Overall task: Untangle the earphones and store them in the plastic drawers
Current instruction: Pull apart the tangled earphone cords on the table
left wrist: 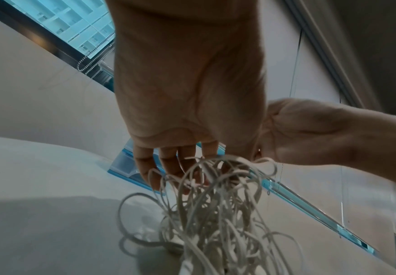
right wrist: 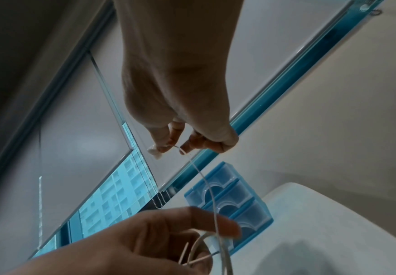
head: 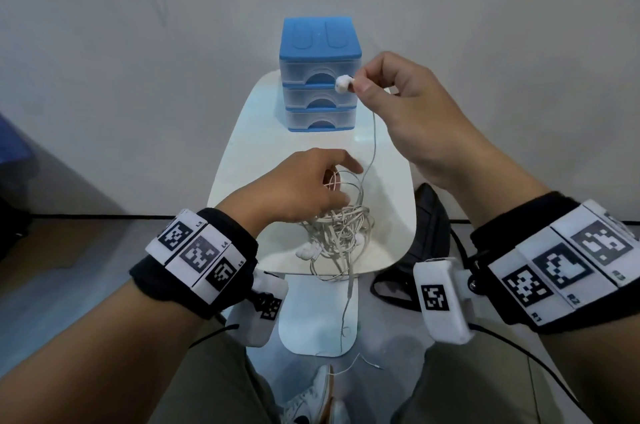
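A tangle of white earphone cables lies on the near part of the white table, partly lifted. My left hand grips the upper loops of the tangle, fingers curled through them. My right hand is raised in front of the blue plastic drawers and pinches a white earbud between thumb and forefinger. One thin cable runs from that earbud down to the loops in my left hand. All three drawers are shut.
The drawers stand at the table's far end against a pale wall. A loose cable end hangs over the table's near edge. A black bag lies on the floor to the right of the table. My knees are below the table.
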{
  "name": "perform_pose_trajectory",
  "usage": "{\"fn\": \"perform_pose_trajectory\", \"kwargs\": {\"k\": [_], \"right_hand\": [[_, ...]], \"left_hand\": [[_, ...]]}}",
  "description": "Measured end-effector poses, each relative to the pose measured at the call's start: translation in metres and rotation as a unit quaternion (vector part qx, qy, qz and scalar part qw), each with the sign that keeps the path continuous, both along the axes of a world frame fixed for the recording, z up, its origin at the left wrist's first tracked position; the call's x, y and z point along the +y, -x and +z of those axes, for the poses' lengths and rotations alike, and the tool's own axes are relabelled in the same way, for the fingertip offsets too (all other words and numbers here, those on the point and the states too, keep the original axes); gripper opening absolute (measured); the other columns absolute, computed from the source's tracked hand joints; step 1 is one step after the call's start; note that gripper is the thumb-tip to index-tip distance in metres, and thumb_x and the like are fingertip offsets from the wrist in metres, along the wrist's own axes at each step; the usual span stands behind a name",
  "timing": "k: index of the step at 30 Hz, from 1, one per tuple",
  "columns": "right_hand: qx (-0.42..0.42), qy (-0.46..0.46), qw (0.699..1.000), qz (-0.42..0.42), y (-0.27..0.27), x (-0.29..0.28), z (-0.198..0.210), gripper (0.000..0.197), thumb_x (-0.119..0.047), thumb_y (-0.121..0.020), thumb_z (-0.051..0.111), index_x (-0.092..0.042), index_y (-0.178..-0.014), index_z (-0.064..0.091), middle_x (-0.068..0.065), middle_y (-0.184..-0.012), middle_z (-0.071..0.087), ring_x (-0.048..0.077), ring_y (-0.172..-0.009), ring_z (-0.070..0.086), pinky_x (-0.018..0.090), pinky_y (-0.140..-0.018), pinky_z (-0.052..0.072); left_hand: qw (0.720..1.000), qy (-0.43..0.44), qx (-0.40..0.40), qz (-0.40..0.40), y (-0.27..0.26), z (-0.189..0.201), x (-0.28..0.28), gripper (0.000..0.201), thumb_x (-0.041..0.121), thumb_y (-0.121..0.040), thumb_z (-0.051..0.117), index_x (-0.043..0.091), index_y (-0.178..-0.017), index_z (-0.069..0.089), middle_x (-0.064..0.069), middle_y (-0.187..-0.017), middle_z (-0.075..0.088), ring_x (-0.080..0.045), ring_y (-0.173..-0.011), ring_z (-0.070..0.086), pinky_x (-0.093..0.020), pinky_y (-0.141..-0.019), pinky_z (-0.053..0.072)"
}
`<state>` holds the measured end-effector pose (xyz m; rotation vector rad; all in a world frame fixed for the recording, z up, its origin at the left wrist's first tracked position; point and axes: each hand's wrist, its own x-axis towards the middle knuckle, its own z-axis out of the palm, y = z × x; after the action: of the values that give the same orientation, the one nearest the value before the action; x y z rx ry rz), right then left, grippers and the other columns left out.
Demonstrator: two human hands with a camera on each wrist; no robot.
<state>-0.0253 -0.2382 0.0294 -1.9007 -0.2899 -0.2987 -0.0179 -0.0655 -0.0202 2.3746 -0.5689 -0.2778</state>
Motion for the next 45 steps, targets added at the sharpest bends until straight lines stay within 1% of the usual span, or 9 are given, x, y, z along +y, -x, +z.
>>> {"fn": "perform_pose_trajectory", "kwargs": {"k": [8, 15, 20, 25, 28, 32, 37, 40, 45], "right_hand": [[0.036, -0.077, 0.995, 0.051, 0.003, 0.008, 0.010, 0.013, -0.019, -0.110, 0.046, -0.011, -0.105, 0.054, 0.007, -0.089, 0.062, 0.015, -0.068, 0.063, 0.025, -0.062, 0.049], [0.107, -0.071, 0.992, 0.000, -0.006, 0.003, -0.016, 0.014, -0.025, -0.109, 0.048, -0.014, -0.102, 0.053, 0.010, -0.085, 0.066, 0.022, -0.070, 0.072, 0.023, -0.058, 0.050], [0.173, -0.074, 0.981, -0.044, -0.015, -0.006, -0.041, 0.024, -0.030, -0.107, 0.052, -0.007, -0.111, 0.054, 0.011, -0.084, 0.066, 0.021, -0.068, 0.073, 0.028, -0.063, 0.052], [0.233, -0.078, 0.967, -0.064, -0.021, -0.014, -0.058, 0.017, -0.026, -0.108, 0.050, -0.010, -0.111, 0.055, 0.010, -0.083, 0.067, 0.020, -0.065, 0.069, 0.026, -0.059, 0.052], [0.259, -0.028, 0.963, -0.066, -0.024, -0.018, -0.068, 0.013, -0.021, -0.108, 0.049, -0.012, -0.107, 0.058, 0.010, -0.085, 0.069, 0.018, -0.067, 0.069, 0.028, -0.064, 0.052], [0.258, 0.033, 0.965, -0.030, -0.024, -0.021, -0.075, 0.017, -0.019, -0.105, 0.056, -0.007, -0.110, 0.067, 0.009, -0.095, 0.070, 0.015, -0.075, 0.068, 0.030, -0.070, 0.052], [0.165, 0.091, 0.981, -0.034, -0.022, -0.020, -0.069, 0.017, -0.042, -0.097, 0.064, -0.029, -0.107, 0.070, -0.006, -0.112, 0.067, 0.011, -0.100, 0.063, 0.033, -0.088, 0.050], [0.080, 0.055, 0.994, -0.059, -0.013, -0.020, -0.060, 0.009, -0.021, -0.091, 0.072, -0.023, -0.099, 0.070, -0.007, -0.096, 0.066, 0.008, -0.076, 0.056, 0.025, -0.073, 0.044], [0.103, 0.127, 0.979, 0.124, 0.011, -0.012, -0.053, 0.020, 0.004, -0.085, 0.069, -0.014, -0.085, 0.077, -0.005, -0.070, 0.065, 0.007, -0.066, 0.053, 0.018, -0.068, 0.042]], "left_hand": [[0.999, 0.023, -0.014, 0.024, 0.000, 0.001, 0.006, 0.006, 0.024, -0.093, 0.074, 0.027, -0.099, 0.073, 0.005, -0.095, 0.072, -0.014, -0.086, 0.066, -0.027, -0.078, 0.053], [0.999, 0.016, -0.013, 0.028, 0.010, 0.007, 0.016, 0.033, 0.031, -0.092, 0.074, 0.030, -0.122, 0.060, 0.008, -0.106, 0.065, -0.016, -0.097, 0.065, -0.032, -0.089, 0.053], [0.998, 0.011, -0.068, -0.007, 0.018, 0.013, 0.012, 0.042, 0.043, -0.083, 0.081, 0.033, -0.112, 0.052, 0.010, -0.120, 0.055, -0.005, -0.108, 0.055, -0.018, -0.081, 0.044], [0.990, -0.100, -0.075, -0.063, 0.020, 0.010, 0.005, 0.037, 0.040, -0.079, 0.084, 0.037, -0.106, 0.058, 0.012, -0.113, 0.045, -0.008, -0.098, 0.054, -0.032, -0.088, 0.049], [0.988, -0.118, -0.091, -0.042, 0.016, 0.004, 0.004, 0.017, 0.031, -0.086, 0.075, 0.034, -0.101, 0.067, 0.007, -0.111, 0.047, -0.015, -0.098, 0.057, -0.041, -0.092, 0.050], [0.992, -0.094, -0.083, -0.021, 0.014, 0.000, 0.004, 0.004, 0.031, -0.091, 0.072, 0.032, -0.095, 0.071, 0.004, -0.109, 0.049, -0.014, -0.100, 0.053, -0.037, -0.095, 0.046], [0.993, -0.071, -0.089, 0.002, 0.013, 0.000, 0.004, 0.008, 0.028, -0.094, 0.070, 0.035, -0.091, 0.066, 0.002, -0.110, 0.054, -0.015, -0.102, 0.052, -0.028, -0.085, 0.039], [0.992, -0.075, -0.095, 0.027, 0.010, 0.000, 0.004, 0.005, 0.029, -0.095, 0.068, 0.028, -0.090, 0.070, 0.000, -0.108, 0.056, -0.017, -0.100, 0.053, -0.030, -0.083, 0.040], [0.991, -0.075, -0.092, 0.069, 0.006, 0.001, 0.002, 0.013, 0.026, -0.094, 0.066, 0.016, -0.097, 0.075, -0.003, -0.100, 0.062, -0.021, -0.097, 0.057, -0.037, -0.086, 0.047]]}}
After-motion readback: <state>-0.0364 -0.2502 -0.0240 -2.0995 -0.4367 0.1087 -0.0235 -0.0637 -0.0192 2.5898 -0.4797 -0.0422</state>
